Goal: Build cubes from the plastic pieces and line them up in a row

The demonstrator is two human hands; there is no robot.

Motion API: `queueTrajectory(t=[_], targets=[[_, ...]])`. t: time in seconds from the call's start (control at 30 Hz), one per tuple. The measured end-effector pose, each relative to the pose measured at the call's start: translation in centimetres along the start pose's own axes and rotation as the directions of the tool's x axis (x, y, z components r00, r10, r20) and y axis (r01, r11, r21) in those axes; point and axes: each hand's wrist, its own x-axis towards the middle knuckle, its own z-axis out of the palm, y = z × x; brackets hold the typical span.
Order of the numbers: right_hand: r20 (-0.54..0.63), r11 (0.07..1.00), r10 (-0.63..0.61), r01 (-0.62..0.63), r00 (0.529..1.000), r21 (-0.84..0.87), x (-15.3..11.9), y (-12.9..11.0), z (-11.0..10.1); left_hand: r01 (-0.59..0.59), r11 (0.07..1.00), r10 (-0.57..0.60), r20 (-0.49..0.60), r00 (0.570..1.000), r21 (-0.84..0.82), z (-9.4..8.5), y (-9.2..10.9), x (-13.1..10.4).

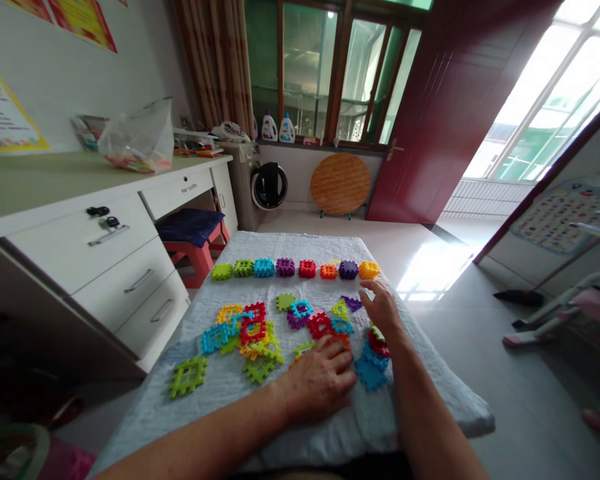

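My left hand lies palm down on the cloth, fingers spread at the edge of some loose plastic building pieces; an orange-red piece is partly under its fingertips. My right hand is at the right side, thumb and fingers apart, near a purple triangle piece and just in front of a yellow-orange cube. Nothing shows between its fingers. That cube ends a row of several coloured blocks, among them a red cube and a blue cube. Blue pieces lie between my forearms.
A pale cloth covers the table. Loose pieces, including a green square frame, are scattered at left. Beyond stand a white desk, a pink stool, a washing machine, a round wooden board and a red door.
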Motion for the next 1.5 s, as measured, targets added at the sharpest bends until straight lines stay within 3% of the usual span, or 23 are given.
queueTrajectory(t=[0.17, 0.27, 0.33, 0.43, 0.53, 0.7, 0.83, 1.03, 1.17, 1.27, 1.33, 1.5], targets=[[-0.027, 0.994, 0.093, -0.094, 0.995, -0.059, -0.2, 1.8, -0.4, 0.206, 0.978, -0.205, -0.03, 0.978, 0.032, -0.3, -2.9, -0.7], [0.001, 0.983, 0.181, -0.18, 0.984, -0.024, -0.3, 2.3, -0.3, 0.276, 0.96, -0.273, -0.058, 0.96, 0.054, -0.7, -3.1, -0.3], [0.043, 0.975, 0.221, -0.222, 0.974, 0.013, -0.2, 2.4, -0.2, 0.22, 0.975, -0.217, -0.066, 0.974, 0.043, -0.8, -2.1, 0.6], [0.127, 0.968, 0.231, -0.241, 0.965, 0.072, 0.1, 2.4, -0.2, 0.036, 0.999, -0.035, -0.065, 0.997, 0.012, -0.3, 0.4, 2.6], [0.206, 0.955, 0.218, -0.252, 0.954, 0.157, 0.3, 2.6, -0.2, -0.111, 0.994, 0.111, -0.074, 0.991, -0.007, 1.1, 2.3, 4.8], [0.268, 0.917, 0.196, -0.273, 0.943, 0.29, 0.2, 2.9, -0.5, -0.104, 0.994, 0.102, -0.085, 0.991, -0.018, 3.0, 2.3, 7.6], [0.331, 0.926, 0.189, -0.279, 0.925, 0.252, 0.1, 2.4, -0.7, -0.055, 0.998, 0.056, -0.061, 0.997, 0.013, 3.0, 1.6, 8.3], [0.406, 0.927, 0.109, -0.24, 0.907, 0.287, -0.3, 1.1, 0.2, 0.09, 0.993, -0.087, -0.041, 0.995, 0.075, 1.8, -0.1, 6.5], [0.467, 0.78, 0.111, -0.368, 0.877, 0.505, -0.7, -0.1, 0.5, 0.148, 0.982, -0.146, -0.03, 0.989, 0.114, 0.8, -1.7, 4.0], [0.439, 0.681, 0.129, -0.401, 0.889, 0.612, -0.9, -0.6, 0.8, 0.202, 0.97, -0.197, -0.05, 0.979, 0.134, 0.1, -2.8, 1.8], [0.394, 0.701, 0.166, -0.389, 0.904, 0.597, -1.0, -0.6, 1.1, 0.253, 0.961, -0.247, -0.064, 0.967, 0.115, -0.5, -3.3, 0.5], [0.278, 0.904, 0.162, -0.256, 0.947, 0.343, -0.9, -0.2, 1.7, 0.313, 0.949, -0.316, -0.172, 0.933, -0.049, -2.2, -4.7, -2.3]])
